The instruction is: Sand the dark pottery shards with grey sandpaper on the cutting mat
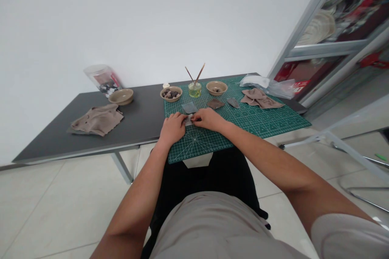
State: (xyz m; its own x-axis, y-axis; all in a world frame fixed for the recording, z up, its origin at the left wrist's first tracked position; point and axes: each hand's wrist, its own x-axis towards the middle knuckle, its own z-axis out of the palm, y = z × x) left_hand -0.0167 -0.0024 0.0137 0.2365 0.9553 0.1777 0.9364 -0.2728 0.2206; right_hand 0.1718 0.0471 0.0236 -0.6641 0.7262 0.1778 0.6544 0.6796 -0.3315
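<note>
Both my hands rest on the green cutting mat near its front left. My left hand and my right hand are closed, fingertips meeting on a small pale grey piece between them; I cannot make out what the piece is. Just beyond the hands lies a grey square sheet. Further right on the mat lie a brown sheet and a small grey sheet.
On the dark table: a tan cloth at left, an empty bowl, a clear tub, a bowl of dark bits, a glass with two sticks, another bowl, a second cloth, plastic bags. Metal shelving stands right.
</note>
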